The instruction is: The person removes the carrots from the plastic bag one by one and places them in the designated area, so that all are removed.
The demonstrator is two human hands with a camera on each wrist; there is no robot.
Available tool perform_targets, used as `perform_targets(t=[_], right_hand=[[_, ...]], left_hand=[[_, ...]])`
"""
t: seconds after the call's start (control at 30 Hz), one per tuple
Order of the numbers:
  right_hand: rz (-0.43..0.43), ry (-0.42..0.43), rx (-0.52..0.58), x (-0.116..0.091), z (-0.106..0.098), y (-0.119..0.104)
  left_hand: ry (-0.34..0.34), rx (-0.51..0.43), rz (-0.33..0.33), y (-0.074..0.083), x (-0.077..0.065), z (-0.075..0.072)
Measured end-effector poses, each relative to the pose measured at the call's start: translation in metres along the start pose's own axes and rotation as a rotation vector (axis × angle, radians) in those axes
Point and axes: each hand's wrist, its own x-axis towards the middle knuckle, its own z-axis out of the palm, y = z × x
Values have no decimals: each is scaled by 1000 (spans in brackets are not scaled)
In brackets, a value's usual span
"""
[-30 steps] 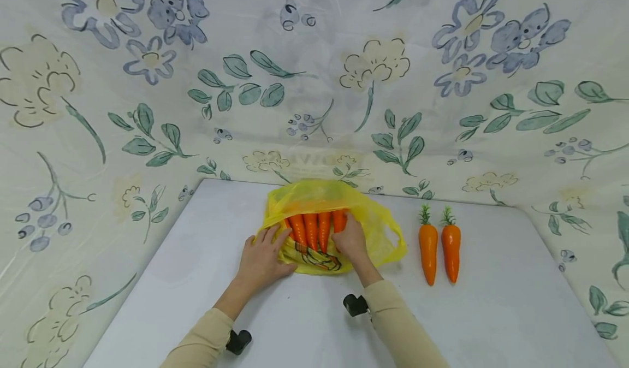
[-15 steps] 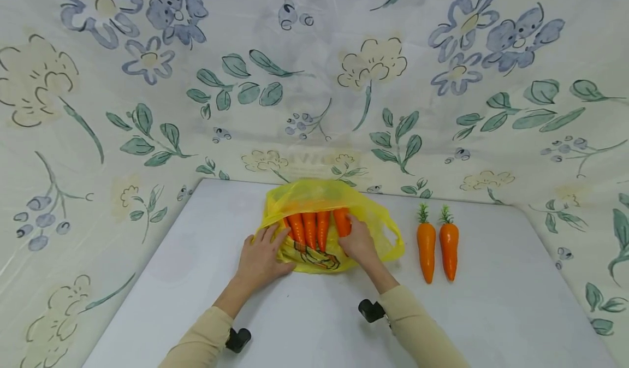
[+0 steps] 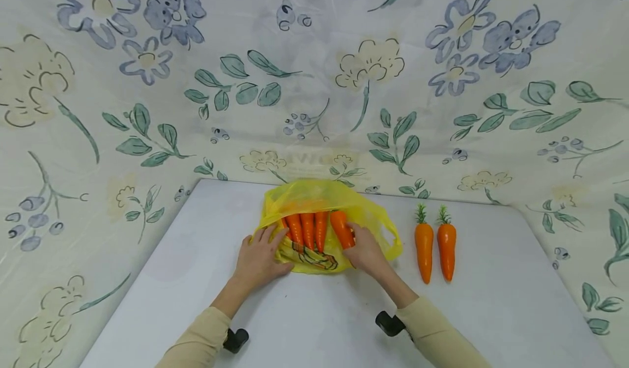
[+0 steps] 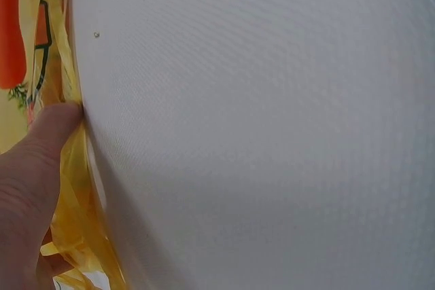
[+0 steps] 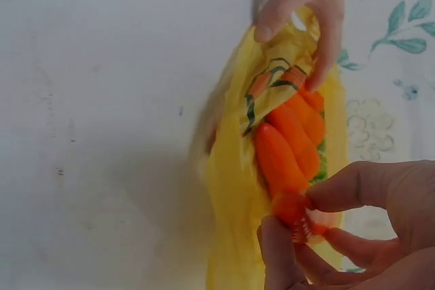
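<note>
A yellow plastic bag (image 3: 366, 215) lies on the table, its mouth toward me, with several orange carrots (image 3: 308, 229) side by side inside. My right hand (image 3: 366, 250) pinches another carrot (image 3: 341, 227) between thumb and fingers at the bag's mouth; it slants away from the row. In the right wrist view, the fingertips of that right hand (image 5: 353, 229) close round the carrot's end. My left hand (image 3: 260, 256) rests on the bag's left side, fingers spread over the rim. Seen from the left wrist, the thumb (image 4: 58, 123) presses the yellow film at the table.
Two carrots with green tops, a left one (image 3: 424, 253) and a right one (image 3: 446, 250), lie side by side right of the bag. The white table (image 3: 304, 324) meets a flowered cloth backdrop (image 3: 314, 84) behind the bag. A bag handle loop (image 3: 395, 239) lies at its right end.
My right hand has drawn back toward me and to the right, with the pinched carrot tilting away from the others. The left hand stays where it was on the bag.
</note>
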Motion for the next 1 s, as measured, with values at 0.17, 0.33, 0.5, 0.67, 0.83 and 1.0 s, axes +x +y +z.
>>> perform_targets(t=[0.17,0.33,0.5,0.67,0.83,1.0], right_hand=[[-33,-15,3,-9,2,7],[-96,-19,4,-18,6,14],[-129,-25,-9,-28,10,17],[-143,-21,1,-37,11,17],[-189,-20,19,-45,8,18],[-200,-9,32,-51,-4,20]], left_hand=[[1,-1,-4,0,0,1],[-2,2,-4,0,1,2],[4,3,1,0,1,1],[13,10,5,-1,1,2],[11,11,3,-1,2,3],[7,1,6,0,3,1]])
